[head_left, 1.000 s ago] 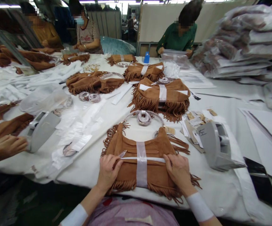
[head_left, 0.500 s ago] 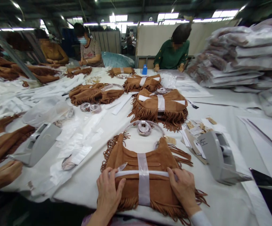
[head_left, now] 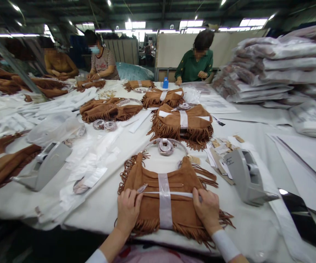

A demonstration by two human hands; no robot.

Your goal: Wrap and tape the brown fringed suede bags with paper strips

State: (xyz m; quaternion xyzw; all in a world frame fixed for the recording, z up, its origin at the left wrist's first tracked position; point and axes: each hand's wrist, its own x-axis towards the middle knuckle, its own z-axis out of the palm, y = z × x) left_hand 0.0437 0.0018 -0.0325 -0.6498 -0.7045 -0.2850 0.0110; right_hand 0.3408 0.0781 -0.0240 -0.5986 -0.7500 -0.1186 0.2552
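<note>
In front of me lies a brown fringed suede handbag, a pale translucent band running down its middle. A white strip crosses its front and passes under the band. My left hand grips the strip's left end near the zipper pull, fingers curled against the suede. At the opposite end, my right hand has its thumb and fingers closed on the strip. The fingers hide both ends of the strip. The wrapped handle arches behind the bag around a coiled, wrapped strap.
Tape dispensers stand at right and left. A black phone-like slab lies at the right. More fringed bags sit farther back. Plastic-wrapped packages are piled at the right. Three co-workers, one in green, are across the table.
Less of the white strip shows now, as a thinner line. My hands have curled more tightly at its ends. Another person's hand at the left has left view. The co-worker in green has lifted one hand.
</note>
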